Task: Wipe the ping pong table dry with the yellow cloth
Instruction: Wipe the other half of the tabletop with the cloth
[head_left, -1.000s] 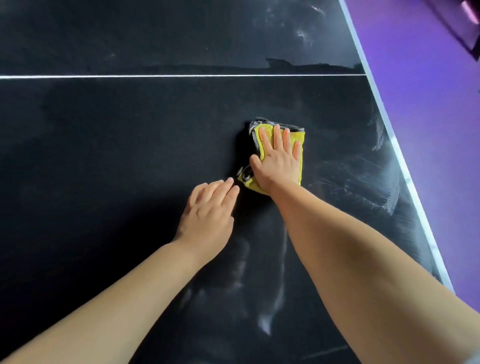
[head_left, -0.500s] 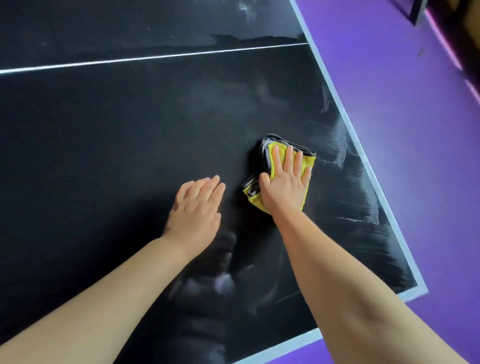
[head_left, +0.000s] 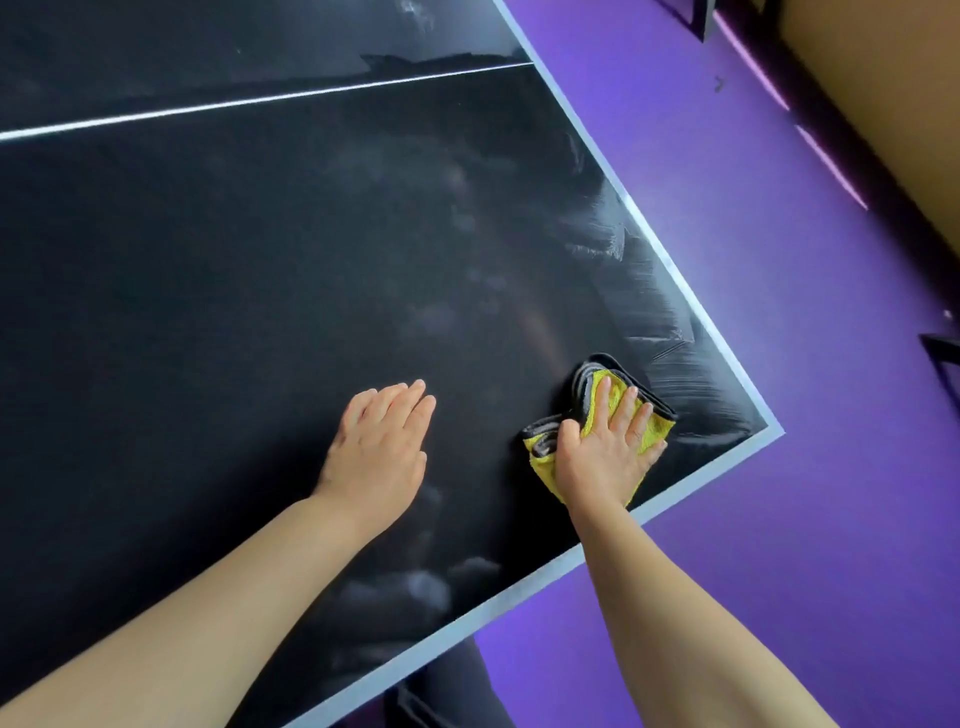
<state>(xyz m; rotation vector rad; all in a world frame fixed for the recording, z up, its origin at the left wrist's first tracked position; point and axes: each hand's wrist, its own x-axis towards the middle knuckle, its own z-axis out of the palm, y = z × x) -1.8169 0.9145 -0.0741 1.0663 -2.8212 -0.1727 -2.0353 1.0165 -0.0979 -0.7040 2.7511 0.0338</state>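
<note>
The folded yellow terry cloth (head_left: 541, 460), edged and backed in grey, lies bunched on the black ping pong worktop (head_left: 260, 286) near its right-hand corner, just inside the pale border stripe (head_left: 670, 265). The right grip (head_left: 602, 457) is released, its fingers straight and spread, palm pressing flat on the cloth. The left grip (head_left: 379, 452) is also released, fingers straight and together, lying flat on the bare worktop beside it, apart from the cloth. Streaky wet smears (head_left: 675, 332) glisten between the cloth and the border. A thin white line (head_left: 260, 101) crosses the far surface. Purple floor (head_left: 779, 519) surrounds the corner.
</note>
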